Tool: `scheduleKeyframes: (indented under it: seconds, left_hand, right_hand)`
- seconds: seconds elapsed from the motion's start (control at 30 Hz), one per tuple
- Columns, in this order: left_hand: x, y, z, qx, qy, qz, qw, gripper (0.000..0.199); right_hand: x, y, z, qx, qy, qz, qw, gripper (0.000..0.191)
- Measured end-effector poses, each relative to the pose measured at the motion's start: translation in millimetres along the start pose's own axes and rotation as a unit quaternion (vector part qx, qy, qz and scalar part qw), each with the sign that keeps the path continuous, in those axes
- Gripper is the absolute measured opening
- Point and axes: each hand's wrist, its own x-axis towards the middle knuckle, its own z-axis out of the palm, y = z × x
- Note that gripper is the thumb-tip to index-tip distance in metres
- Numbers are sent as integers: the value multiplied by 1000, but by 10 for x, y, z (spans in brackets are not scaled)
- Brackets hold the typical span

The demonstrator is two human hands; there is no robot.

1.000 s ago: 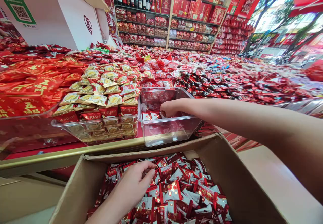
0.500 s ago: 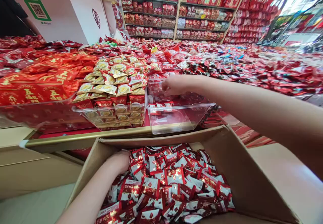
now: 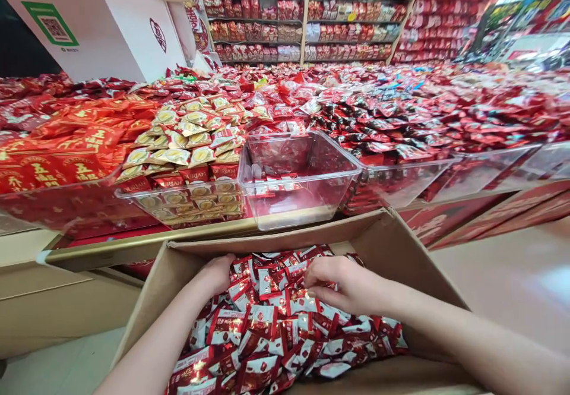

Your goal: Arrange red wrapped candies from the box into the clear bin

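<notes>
A cardboard box (image 3: pixel 392 252) holds a pile of red-and-white wrapped packets (image 3: pixel 262 324). At the pile's back left rests my left hand (image 3: pixel 217 273), its fingers hidden among the packets and against the box's inner side. My right hand (image 3: pixel 341 282) is over the right half of the pile, fingers curled with a gap between thumb and fingers, and no packet shows in it. Behind the box, a clear plastic bin (image 3: pixel 298 196) stands on the counter edge with a few red packets on its bottom.
Left of the clear bin is a bin of gold durian packets (image 3: pixel 187 145), then orange-red packets (image 3: pixel 89 151). More filled bins (image 3: pixel 409 175) run to the right. A gold counter edge (image 3: pixel 133 251) borders the box, and shelves (image 3: pixel 307 21) stand at the back.
My right hand has come down from the clear bin into the cardboard box, above the packets. My left hand stays at the pile's left. The view has shifted slightly.
</notes>
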Motion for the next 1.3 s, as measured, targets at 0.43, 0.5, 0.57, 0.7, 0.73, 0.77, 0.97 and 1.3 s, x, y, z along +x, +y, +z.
scheduleKeyframes:
  seconds: [0.43, 0.5, 0.57, 0.7, 0.73, 0.77, 0.97, 1.3]
  left_hand:
    - [-230, 131, -238, -32, 2, 52, 998, 17]
    - [-331, 161, -362, -77, 8, 67, 995, 21]
    - [-454, 245, -477, -135, 7, 96, 986, 30]
    - [-702, 574, -583, -289, -23, 158, 944, 40]
    - [-750, 667, -578, -344, -26, 165, 924, 39]
    - [-790, 751, -564, -398, -22, 167, 902, 36]
    - [-860, 1003, -428, -548, 50, 165, 819, 26]
    - [-964, 1225, -338, -539, 166, 157, 811, 26]
  right_hand:
    - [-20, 399, 335, 80, -91, 143, 982, 13]
    - [5, 398, 325, 116, -66, 176, 975, 13]
    - [48, 363, 326, 171, -25, 211, 962, 20]
    - [179, 217, 370, 416, 89, 256, 868, 41]
    - [210, 176, 380, 466, 111, 253, 841, 44]
    - [236, 137, 384, 499, 132, 248, 819, 47]
    - [262, -1, 328, 478, 251, 231, 810, 50]
    - [220, -144, 280, 439, 296, 169, 831, 46]
